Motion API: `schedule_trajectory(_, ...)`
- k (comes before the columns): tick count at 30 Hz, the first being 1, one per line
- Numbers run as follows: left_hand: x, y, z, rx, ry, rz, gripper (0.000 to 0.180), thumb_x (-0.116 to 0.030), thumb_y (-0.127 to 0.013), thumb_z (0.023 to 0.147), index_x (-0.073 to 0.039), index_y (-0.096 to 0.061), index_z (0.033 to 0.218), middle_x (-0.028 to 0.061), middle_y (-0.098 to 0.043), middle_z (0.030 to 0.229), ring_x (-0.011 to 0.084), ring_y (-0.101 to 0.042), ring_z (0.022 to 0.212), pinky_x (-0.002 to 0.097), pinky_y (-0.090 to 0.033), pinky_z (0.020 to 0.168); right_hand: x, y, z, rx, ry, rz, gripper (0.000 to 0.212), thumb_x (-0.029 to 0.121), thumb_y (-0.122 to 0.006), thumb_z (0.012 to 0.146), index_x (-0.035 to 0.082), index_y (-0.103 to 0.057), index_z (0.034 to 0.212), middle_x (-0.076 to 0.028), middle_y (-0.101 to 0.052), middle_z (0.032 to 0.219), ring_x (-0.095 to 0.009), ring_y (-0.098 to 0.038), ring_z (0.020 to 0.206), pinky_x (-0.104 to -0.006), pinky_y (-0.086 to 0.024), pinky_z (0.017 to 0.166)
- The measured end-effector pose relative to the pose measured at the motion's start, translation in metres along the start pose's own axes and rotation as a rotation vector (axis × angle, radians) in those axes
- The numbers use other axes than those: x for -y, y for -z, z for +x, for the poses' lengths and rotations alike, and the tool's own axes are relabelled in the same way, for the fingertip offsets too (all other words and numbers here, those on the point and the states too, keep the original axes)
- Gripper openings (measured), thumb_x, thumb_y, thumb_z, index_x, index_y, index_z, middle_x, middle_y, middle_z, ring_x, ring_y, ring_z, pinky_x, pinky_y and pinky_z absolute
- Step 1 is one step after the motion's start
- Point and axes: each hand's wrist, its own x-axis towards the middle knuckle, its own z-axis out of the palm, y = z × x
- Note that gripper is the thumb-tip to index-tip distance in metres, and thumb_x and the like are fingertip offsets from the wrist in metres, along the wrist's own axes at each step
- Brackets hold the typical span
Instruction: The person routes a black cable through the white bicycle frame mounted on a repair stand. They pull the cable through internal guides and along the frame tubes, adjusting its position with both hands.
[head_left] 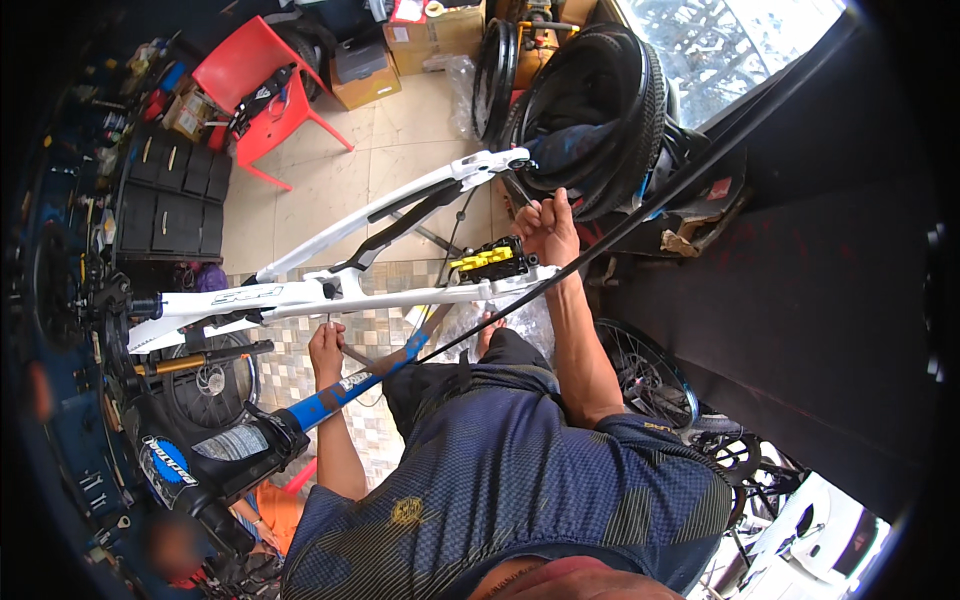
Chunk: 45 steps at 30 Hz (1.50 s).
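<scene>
A white bicycle frame (400,294) lies sideways across the view, its left end at the black clamp of a repair stand with a blue arm (350,385). Under the frame's lower tube, my left hand (326,352) is closed in a pinch, with a thin dark line between it and the tube. What its fingers hold is too small to make out. My right hand (549,232) is raised beside the frame's right end, its fingers pinched on a thin dark cable (524,194) that reaches toward the tip. A black and yellow piece (485,261) sits between the tubes.
Tyres (640,110) are stacked behind my right hand. A red chair (262,95), cardboard boxes (437,38) and black drawers (165,215) stand farther back. A long dark bar crosses diagonally on the right. Another person in orange (277,512) is at lower left.
</scene>
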Motion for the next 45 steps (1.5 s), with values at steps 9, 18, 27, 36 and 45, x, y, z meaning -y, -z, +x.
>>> schedule_trajectory(9, -0.010, -0.003, -0.004, 0.015, 0.008, 0.050, 0.037, -0.033, -0.049, 0.104, -0.005, -0.065, 0.086, -0.0024, -0.049, 0.064, 0.0070, -0.042, 0.058, 0.0242, -0.034, 0.054, -0.004, 0.000, -0.001, -0.048, 0.014, 0.003, 0.058, 0.044, -0.048, 0.102, 0.015, -0.025, 0.058, 0.001, -0.026, 0.063, -0.014, -0.028, 0.063, -0.0303, -0.032, 0.062)
schedule_trajectory(18, 0.000, -0.001, -0.001, 0.005, 0.020, 0.029, 0.036, -0.030, -0.048, 0.104, -0.005, -0.065, 0.086, -0.0020, -0.049, 0.065, 0.0073, -0.043, 0.060, 0.0240, -0.035, 0.056, -0.006, -0.001, 0.001, -0.076, -0.017, 0.071, 0.058, 0.039, -0.051, 0.101, 0.015, -0.026, 0.056, 0.002, -0.024, 0.058, -0.013, -0.028, 0.059, -0.0297, -0.033, 0.058)
schedule_trajectory(27, -0.002, -0.002, -0.002, -0.005, 0.004, 0.040, 0.036, -0.030, -0.048, 0.104, -0.004, -0.065, 0.086, -0.0008, -0.049, 0.066, 0.0085, -0.043, 0.061, 0.0258, -0.035, 0.057, -0.011, 0.004, 0.005, -0.166, -0.018, 0.113, 0.057, 0.034, -0.059, 0.097, 0.014, -0.027, 0.055, 0.002, -0.019, 0.055, -0.013, -0.024, 0.052, -0.0299, -0.028, 0.049)
schedule_trajectory(36, 0.000, -0.003, -0.001, -0.006, 0.006, 0.039, 0.036, -0.030, -0.047, 0.104, -0.004, -0.065, 0.086, -0.0006, -0.049, 0.065, 0.0087, -0.044, 0.061, 0.0258, -0.037, 0.058, -0.011, 0.006, 0.008, -0.204, -0.061, 0.076, 0.054, 0.027, -0.055, 0.096, 0.015, -0.025, 0.053, 0.002, -0.021, 0.053, -0.013, -0.026, 0.053, -0.0288, -0.028, 0.051)
schedule_trajectory(45, 0.001, -0.002, 0.000, -0.017, -0.010, 0.063, 0.036, -0.030, -0.048, 0.104, -0.003, -0.065, 0.086, -0.0005, -0.049, 0.063, 0.0091, -0.045, 0.061, 0.0265, -0.038, 0.059, -0.008, 0.007, 0.009, -0.232, -0.067, -0.007, 0.052, 0.025, -0.056, 0.095, 0.015, -0.027, 0.053, 0.002, -0.021, 0.053, -0.012, -0.024, 0.050, -0.0290, -0.028, 0.049)
